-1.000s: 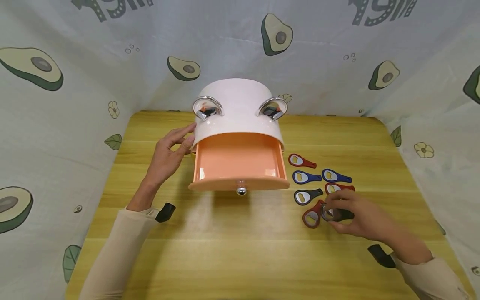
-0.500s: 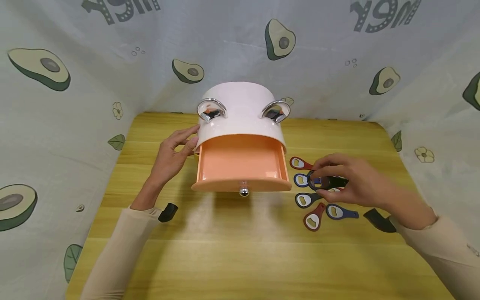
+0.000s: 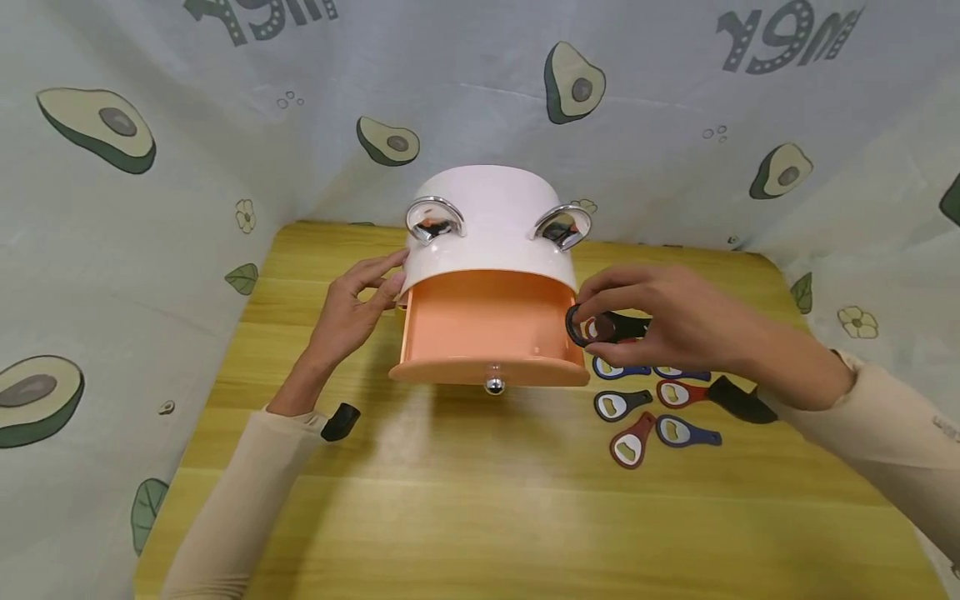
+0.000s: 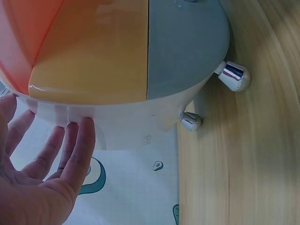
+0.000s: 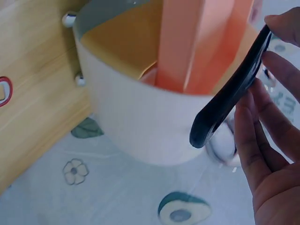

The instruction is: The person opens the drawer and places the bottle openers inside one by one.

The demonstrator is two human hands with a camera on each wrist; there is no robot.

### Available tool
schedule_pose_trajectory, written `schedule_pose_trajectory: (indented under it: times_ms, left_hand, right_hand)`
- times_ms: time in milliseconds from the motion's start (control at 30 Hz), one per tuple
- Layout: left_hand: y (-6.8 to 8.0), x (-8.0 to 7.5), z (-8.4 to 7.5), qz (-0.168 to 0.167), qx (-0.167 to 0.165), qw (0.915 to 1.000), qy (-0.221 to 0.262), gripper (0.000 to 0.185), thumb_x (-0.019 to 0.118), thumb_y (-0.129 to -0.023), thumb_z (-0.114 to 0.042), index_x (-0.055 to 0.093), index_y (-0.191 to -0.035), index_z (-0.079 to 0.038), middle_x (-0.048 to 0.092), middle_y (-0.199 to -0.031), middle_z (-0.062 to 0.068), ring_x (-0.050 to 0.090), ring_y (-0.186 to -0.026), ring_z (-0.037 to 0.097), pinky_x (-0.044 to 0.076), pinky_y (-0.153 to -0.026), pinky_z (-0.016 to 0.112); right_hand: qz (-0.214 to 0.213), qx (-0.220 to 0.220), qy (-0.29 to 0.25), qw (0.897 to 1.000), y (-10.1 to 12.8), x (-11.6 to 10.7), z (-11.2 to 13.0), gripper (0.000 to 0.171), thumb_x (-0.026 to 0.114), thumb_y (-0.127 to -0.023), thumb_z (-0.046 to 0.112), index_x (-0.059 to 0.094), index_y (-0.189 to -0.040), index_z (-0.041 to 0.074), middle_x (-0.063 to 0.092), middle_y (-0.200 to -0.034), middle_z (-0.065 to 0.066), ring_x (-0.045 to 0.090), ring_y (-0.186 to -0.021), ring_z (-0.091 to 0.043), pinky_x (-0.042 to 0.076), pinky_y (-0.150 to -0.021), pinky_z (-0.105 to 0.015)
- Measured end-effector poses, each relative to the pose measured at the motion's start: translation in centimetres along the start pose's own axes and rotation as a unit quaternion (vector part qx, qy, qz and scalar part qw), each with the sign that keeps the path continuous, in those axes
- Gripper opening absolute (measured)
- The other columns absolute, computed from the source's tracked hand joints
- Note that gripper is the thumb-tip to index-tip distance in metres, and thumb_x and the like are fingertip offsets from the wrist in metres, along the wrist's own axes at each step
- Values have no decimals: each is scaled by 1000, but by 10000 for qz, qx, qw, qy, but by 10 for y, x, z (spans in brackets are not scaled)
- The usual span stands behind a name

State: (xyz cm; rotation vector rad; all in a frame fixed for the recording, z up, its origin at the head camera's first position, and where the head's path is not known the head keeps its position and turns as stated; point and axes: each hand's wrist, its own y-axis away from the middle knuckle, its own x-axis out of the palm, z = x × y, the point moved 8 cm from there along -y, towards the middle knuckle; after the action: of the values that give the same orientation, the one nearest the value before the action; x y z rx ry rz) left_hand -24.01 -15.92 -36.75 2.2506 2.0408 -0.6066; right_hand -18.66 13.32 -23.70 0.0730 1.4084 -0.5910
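My right hand (image 3: pixel 667 321) pinches a black bottle opener (image 5: pixel 229 93) between thumb and fingers, beside the right edge of the pulled-out orange drawer (image 3: pixel 438 370). That drawer belongs to a rounded white storage box (image 3: pixel 491 221) with two shiny chrome ear-like loops. Against the box's left side rests my left hand (image 3: pixel 347 312), its fingertips touching the white wall in the left wrist view. Below the right hand lie several bottle openers, among them a black one (image 3: pixel 621 405), a red one (image 3: pixel 630 442) and a blue one (image 3: pixel 687 432).
A wooden table (image 3: pixel 480 508) bears everything. Printed avocado cloth (image 3: pixel 480 100) hangs behind and at the sides. Below the orange drawer, the left wrist view shows a yellow front (image 4: pixel 93 56) and a grey front (image 4: pixel 187 51), with chrome feet (image 4: pixel 234 77) beneath the box.
My right hand has lifted the black bottle opener from the group and carried it up and left to the drawer's edge. My left hand stays on the box.
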Motion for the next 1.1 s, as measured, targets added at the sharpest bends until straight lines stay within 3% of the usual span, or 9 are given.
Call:
schedule_pose_trajectory:
  times_ms: [133, 333, 500, 667, 1100]
  left_hand:
    - [-1, -1, -2, 29, -4, 10000, -74, 40, 57, -104, -25, 57, -144, -24, 54, -144, 5, 62, -106, 24, 58, -85, 27]
    - [0, -2, -1, -8, -6, 10000, -83, 40, 58, -103, -26, 58, -143, -25, 55, -143, 5, 62, -106, 24, 59, -84, 31]
    - [1, -1, 1, 14, -27, 9999, -111, 40, 57, -104, -27, 57, -144, -25, 54, -143, 6, 62, -108, 26, 59, -85, 32]
    - [0, -1, 0, 5, -34, 9999, -113, 40, 57, -103, -29, 57, -143, -26, 54, -143, 5, 62, -107, 25, 59, -85, 32]
    - [0, -1, 1, 15, -9, 10000, -18, 39, 56, -104, -25, 57, -143, -26, 54, -143, 5, 62, -106, 25, 59, -84, 34]
  right_hand:
    - [224, -131, -191, 9995, -31, 4, 12, 20, 85, -76, 17, 76, -93, 19, 68, -99, 6, 58, -82, -6, 52, -70, -29]
    - [741, -98, -462, 9961, -73, 16, 32, 11, 79, -83, 20, 74, -93, 19, 68, -94, 6, 56, -80, -6, 47, -70, -28]
    - [828, -183, -586, 9947, -97, 29, 46, 11, 77, -85, 19, 74, -94, 15, 69, -98, 1, 59, -84, -10, 49, -80, -34]
    - [989, -291, -606, 9928, -111, 44, 52, 8, 75, -86, 16, 74, -94, 13, 70, -95, -1, 61, -81, -11, 50, -84, -37]
    - [1047, -169, -488, 9932, -127, 58, 49, 7, 78, -83, 14, 77, -90, 13, 73, -102, 0, 65, -93, -13, 52, -87, -35]
